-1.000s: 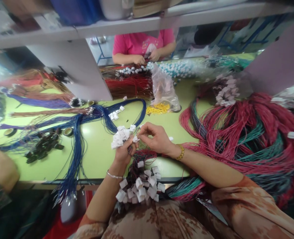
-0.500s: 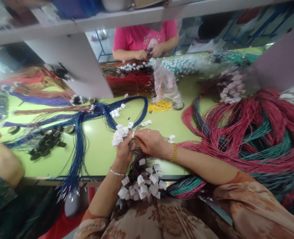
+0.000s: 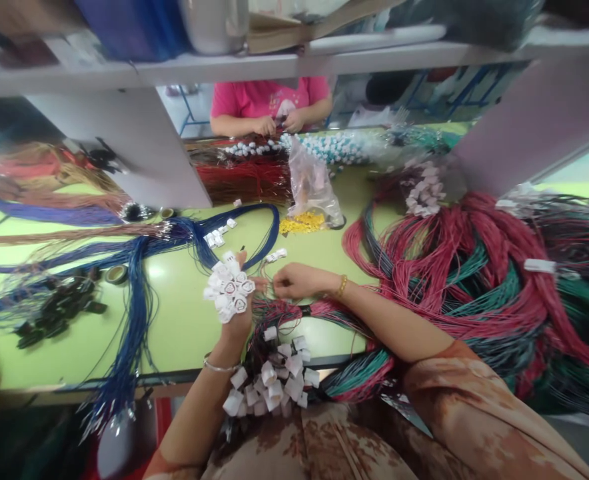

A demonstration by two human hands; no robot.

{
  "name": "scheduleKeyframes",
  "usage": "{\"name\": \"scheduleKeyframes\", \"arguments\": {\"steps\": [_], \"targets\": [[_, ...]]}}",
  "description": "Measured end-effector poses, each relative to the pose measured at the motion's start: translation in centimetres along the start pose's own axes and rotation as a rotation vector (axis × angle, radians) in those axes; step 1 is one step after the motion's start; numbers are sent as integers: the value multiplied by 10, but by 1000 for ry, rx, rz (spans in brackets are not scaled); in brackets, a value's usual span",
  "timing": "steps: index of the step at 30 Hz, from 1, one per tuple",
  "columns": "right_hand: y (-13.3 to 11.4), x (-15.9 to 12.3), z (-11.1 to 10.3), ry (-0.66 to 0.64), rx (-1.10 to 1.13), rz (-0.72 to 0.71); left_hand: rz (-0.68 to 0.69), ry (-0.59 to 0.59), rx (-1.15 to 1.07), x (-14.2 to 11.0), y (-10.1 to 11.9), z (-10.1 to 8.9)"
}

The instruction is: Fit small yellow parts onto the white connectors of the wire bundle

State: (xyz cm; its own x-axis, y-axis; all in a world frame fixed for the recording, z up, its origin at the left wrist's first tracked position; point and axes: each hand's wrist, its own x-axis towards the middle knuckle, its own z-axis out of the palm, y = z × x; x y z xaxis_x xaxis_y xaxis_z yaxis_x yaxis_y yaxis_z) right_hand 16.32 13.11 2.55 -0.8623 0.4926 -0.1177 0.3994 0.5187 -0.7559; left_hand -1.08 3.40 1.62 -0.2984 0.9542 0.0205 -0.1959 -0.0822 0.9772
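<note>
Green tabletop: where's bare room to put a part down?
Bare: between the hanging blue wires and the left hand; also between the yellow pieces and the right hand. Crowded: right side, under the red wires; left, around the black connectors.

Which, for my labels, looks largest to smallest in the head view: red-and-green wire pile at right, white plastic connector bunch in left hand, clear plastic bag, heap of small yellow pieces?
1. Wire pile
2. Held bunch and bag: too alike to rank
3. Yellow heap
</note>
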Motion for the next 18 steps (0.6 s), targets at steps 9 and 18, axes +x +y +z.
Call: {"name": "scheduleKeyframes", "arguments": {"steps": [9,18], "targets": [[72,-1,-48,676,-345,487,-257,-98,-255,-2,17,8],[84,12,-44,717,-278,538,-276,42,-271,4,-3,4]]}}
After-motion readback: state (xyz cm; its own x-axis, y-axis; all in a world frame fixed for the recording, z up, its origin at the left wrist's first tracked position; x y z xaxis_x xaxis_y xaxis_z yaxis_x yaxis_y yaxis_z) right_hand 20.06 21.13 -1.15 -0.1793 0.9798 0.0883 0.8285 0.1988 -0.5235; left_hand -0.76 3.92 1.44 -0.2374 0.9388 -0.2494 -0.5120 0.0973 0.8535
